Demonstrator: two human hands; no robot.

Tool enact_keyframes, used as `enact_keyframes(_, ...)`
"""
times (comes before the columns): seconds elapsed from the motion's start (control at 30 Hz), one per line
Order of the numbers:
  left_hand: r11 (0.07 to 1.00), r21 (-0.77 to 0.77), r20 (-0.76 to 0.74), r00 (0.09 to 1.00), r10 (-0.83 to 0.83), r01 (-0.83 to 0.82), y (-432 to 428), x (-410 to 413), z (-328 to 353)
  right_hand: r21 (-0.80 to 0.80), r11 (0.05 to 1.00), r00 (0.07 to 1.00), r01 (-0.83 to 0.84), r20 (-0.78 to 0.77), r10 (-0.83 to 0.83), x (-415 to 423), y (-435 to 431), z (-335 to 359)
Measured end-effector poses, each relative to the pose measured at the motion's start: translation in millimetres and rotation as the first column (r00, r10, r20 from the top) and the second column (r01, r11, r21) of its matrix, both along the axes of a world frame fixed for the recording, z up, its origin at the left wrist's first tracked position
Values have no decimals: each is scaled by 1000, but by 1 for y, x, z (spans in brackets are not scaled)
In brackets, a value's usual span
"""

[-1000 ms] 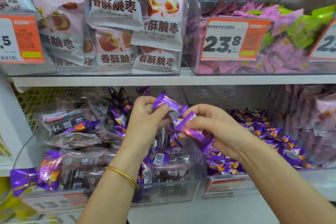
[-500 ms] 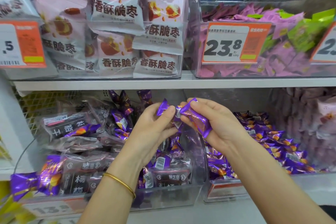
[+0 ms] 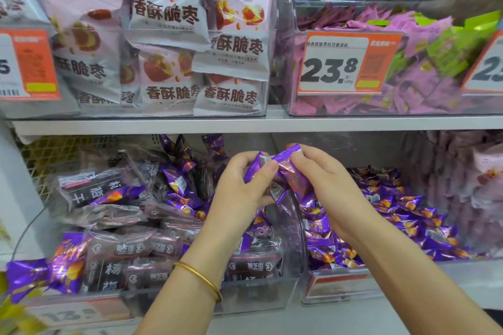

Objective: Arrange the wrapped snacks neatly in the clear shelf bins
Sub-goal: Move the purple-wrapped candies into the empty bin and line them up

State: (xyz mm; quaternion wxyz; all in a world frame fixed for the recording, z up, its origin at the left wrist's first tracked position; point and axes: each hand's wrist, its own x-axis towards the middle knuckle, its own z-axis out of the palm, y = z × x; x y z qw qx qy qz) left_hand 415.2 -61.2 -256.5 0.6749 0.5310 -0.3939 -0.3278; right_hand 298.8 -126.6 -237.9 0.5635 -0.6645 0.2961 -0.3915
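Snacks (image 3: 283, 168) in purple foil are bunched at the middle of the view, pinched from both sides. The left hand (image 3: 239, 187) is clamping the 9 o'clock end and the right hand (image 3: 326, 187) the 3 o'clock end, so the hands are together on one bunch. The bunch is hanging in the air just above the clear divider (image 3: 288, 215) between the left bin (image 3: 245, 299) and the right bin (image 3: 340, 285), touching neither.

At 4 o'clock from the hands, the right bin is holding a heap of matching purple snacks. At 8 o'clock, the left bin is holding dark packets (image 3: 109, 193) with purple strays lying among them. One stray (image 3: 40, 275) is sitting far out at the front left corner; I cannot tell whether it is inside the bin.

The foil looks slick, and several pieces seem to be sharing one pinch. If either hand is loosening before the other has a full grip, a piece is likely to slip free. With the bunch poised over the divider, a dropped piece could be landing on either side, and the left side is the wrong one. The bin fronts are low, so a piece could also be tumbling forward off the shelf. A forearm sweeping across the left bin could be dragging more strays about, or nudging that corner stray off.
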Motion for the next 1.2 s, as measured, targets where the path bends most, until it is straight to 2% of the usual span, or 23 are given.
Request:
enact_keyframes(0.13, 998, -59, 63, 997, 42, -38, -5, -10, 4, 24, 998, 998, -50, 42, 49, -17, -8, 0)
enact_keyframes(0.2, 994, -108, 123, 992, 42, -28, -7, -18, 7, 115, 986, 986, -124, 128, 110, -26, -13, -2)
enact_keyframes(0.3, 988, -153, 229, 972, 48, -12, -14, -29, 9, 262, 918, 924, -298, 320, 208, -37, -20, -6)
enact_keyframes(0.4, 990, -138, 284, 958, 27, 13, -23, -36, 8, 269, 892, 895, -362, 367, 253, -48, -35, -14)
enact_keyframes(0.5, 999, -27, 449, 894, -13, 28, -35, -37, 5, 247, 916, 925, -316, 293, 241, -63, -53, -19)
enact_keyframes(0.57, 999, 32, 523, 853, -5, -14, -44, -33, 0, 241, 943, 957, -229, 233, 173, -75, -68, -21)
enact_keyframes(0.67, 986, 46, 494, 861, 119, -163, -55, -20, -4, 186, 981, 997, 55, 36, -62, -96, -97, -31)
enact_keyframes(0.73, 979, 66, 468, 872, 141, -194, -59, -16, -8, 64, 989, 981, 136, -148, -126, -107, -117, -38)
enact_keyframes(0.8, 977, 96, 494, 861, 121, -192, -63, -15, -13, -18, 998, 952, 60, -299, -63, -110, -133, -43)
enact_keyframes(0.87, 977, 103, 536, 838, 104, -187, -66, -17, -17, -13, 999, 910, -35, -415, 26, -102, -142, -46)
enact_keyframes(0.93, 976, 93, 561, 820, 111, -195, -69, -17, -21, -29, 997, 865, -66, -499, 42, -90, -148, -54)
enact_keyframes(1.1, 974, 54, 599, 788, 144, -219, -71, -17, -23, -69, 992, 819, -105, -572, 47, -67, -150, -65)
enact_keyframes(1.2, 975, 61, 596, 791, 138, -216, -71, -17, -23, -221, 970, 767, -104, -638, -63, -61, -149, -65)
